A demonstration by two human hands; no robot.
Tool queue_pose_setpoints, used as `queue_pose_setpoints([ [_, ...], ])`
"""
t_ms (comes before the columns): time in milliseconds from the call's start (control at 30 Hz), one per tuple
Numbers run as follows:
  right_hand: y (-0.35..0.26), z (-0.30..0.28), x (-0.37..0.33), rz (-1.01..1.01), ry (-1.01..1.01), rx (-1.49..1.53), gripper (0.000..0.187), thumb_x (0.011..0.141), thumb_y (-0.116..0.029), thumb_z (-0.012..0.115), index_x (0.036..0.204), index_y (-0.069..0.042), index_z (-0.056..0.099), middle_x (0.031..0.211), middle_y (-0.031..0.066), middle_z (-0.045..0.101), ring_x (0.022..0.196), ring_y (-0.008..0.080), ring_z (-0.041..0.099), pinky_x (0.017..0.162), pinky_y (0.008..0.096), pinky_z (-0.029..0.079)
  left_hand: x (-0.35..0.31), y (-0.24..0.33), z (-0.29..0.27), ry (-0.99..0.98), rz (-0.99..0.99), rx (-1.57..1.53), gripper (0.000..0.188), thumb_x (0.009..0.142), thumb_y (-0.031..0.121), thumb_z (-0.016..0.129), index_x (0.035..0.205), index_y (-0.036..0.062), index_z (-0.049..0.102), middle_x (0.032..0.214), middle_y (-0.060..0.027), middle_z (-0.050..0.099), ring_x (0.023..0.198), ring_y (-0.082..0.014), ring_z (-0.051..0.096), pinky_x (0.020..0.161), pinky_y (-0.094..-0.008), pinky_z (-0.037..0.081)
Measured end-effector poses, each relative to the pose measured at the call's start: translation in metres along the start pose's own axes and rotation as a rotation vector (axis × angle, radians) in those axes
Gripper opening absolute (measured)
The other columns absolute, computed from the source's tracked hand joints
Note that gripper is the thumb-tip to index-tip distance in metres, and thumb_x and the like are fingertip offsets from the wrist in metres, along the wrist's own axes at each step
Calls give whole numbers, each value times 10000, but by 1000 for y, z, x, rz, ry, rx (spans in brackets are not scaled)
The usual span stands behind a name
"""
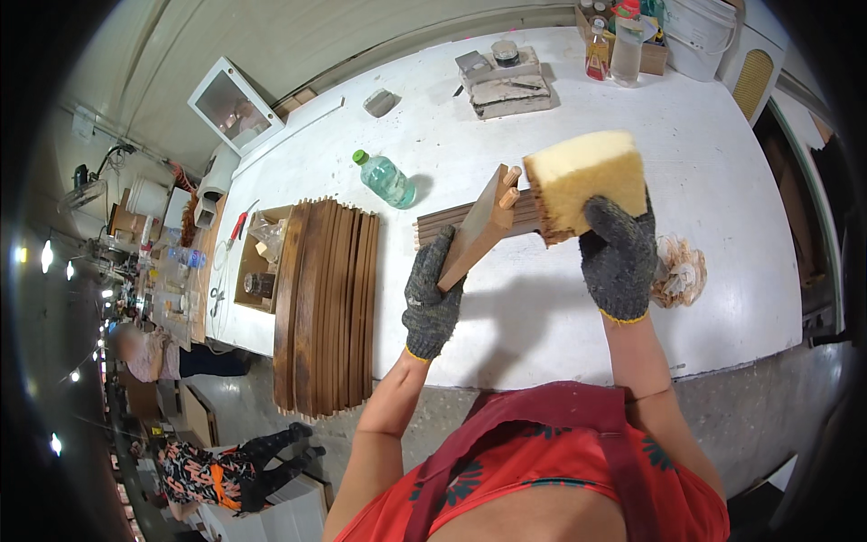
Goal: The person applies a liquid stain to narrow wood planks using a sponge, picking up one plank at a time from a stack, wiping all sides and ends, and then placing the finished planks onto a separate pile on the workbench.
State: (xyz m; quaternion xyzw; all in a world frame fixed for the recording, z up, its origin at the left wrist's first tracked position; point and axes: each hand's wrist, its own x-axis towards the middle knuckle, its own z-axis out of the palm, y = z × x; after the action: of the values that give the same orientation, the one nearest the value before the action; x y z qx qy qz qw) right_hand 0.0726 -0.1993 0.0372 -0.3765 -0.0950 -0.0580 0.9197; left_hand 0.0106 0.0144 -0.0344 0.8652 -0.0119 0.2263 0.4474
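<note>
My left hand (432,294), in a dark knit glove, grips the lower end of a short wooden board (479,226). The board is tilted, and two dowel pegs (510,187) stick out of its upper end. My gloved right hand (620,257) is wrapped round a thick yellow sponge (587,176) with brown-stained edges. The sponge is held up close to the pegs; whether they touch I cannot tell. Beneath and behind the board, several brown wooden slats (442,223) lie on the white table (551,343), partly hidden by the board and sponge.
Left of my hands stands a long row of brown slats (330,307), beside a cardboard box (256,262). A green bottle (386,179) lies beyond. Crumpled shavings-like material (677,271) sits at right. A stained block (510,95) and bottles (626,50) are farther back. Two people (217,474) are at left.
</note>
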Motion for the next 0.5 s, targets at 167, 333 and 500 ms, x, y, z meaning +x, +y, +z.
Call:
queue_pose_setpoints([
  [167, 1, 13, -2, 133, -47, -20, 555, 697, -67, 713, 1178, 5, 446, 973, 51, 563, 896, 134, 554, 770, 245, 474, -3, -5, -3, -8, -25, 41, 466, 787, -33, 577, 1230, 41, 454, 1083, -104, 560, 1001, -199, 529, 858, -308, 431],
  [333, -5, 13, -29, 208, -141, -324, 704, 619, -116, 808, 1203, -1, 432, 1065, 82, 573, 976, 154, 546, 824, 279, 480, -7, -23, -2, 71, 62, 39, 500, 733, -44, 606, 1210, 40, 484, 1066, -141, 552, 968, -290, 542, 831, -350, 445],
  [500, 0, 6, -52, 184, -341, -318, 829, 544, -148, 855, 1233, -17, 412, 1105, 80, 551, 1038, 158, 515, 875, 312, 449, -10, -39, -8, 5, -164, -203, 529, 745, -46, 604, 1243, 51, 453, 1096, -110, 547, 981, -225, 531, 828, -323, 440],
])
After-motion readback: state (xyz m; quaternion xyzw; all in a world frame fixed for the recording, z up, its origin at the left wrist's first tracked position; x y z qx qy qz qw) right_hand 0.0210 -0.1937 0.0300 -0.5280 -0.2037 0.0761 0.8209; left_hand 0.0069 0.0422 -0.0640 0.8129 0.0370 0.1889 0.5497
